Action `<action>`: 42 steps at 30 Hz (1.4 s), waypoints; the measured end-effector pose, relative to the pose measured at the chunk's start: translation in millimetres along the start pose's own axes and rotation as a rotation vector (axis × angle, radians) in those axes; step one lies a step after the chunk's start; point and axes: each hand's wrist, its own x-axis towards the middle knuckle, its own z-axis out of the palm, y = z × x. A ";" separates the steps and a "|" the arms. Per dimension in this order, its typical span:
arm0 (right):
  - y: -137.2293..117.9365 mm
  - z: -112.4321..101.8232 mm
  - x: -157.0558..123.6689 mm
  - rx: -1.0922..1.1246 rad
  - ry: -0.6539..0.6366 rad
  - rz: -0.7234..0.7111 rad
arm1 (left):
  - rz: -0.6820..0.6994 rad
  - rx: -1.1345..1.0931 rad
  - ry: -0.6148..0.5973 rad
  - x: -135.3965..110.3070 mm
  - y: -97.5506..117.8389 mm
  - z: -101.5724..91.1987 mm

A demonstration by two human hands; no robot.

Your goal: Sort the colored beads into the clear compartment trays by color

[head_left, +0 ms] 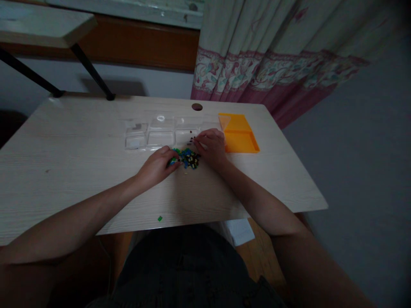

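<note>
A pile of small toy building bricks (190, 159), blue, green, black and pale yellow, lies mid-table. At its left edge my left hand (159, 164) curls its fingers and thumb around a few green and blue pieces. My right hand (212, 146) reaches over a clear plastic compartment tray (161, 138) just behind the pile. Its fingers are drawn together at the tips, and what they hold, if anything, is too small to make out. Several dark bricks (192, 139) lie in the compartment by those fingertips.
An open orange plastic box (241, 141) stands right of the tray. One green brick (159, 218) lies near the front edge of the pale wooden table (80, 171). A raised shelf (48, 28) on black legs stands back left. A curtain (244, 64) hangs behind.
</note>
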 end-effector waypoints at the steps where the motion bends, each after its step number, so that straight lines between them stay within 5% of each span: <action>1: -0.3 -0.1 0.1 0.000 0.001 0.000 | 0.004 0.007 -0.002 0.0 0.2 0.1; 18: 0.1 -0.6 -0.7 0.013 -0.002 -0.025 | 0.028 -0.039 0.020 0.0 -2.2 3.5; 28: -25.0 -8.1 -5.5 0.025 -0.059 -0.386 | -0.163 -0.411 0.178 6.0 -15.5 7.8; 42: -36.9 -4.6 -10.0 -0.002 0.014 -0.425 | -0.182 -0.446 0.136 6.7 -11.9 6.0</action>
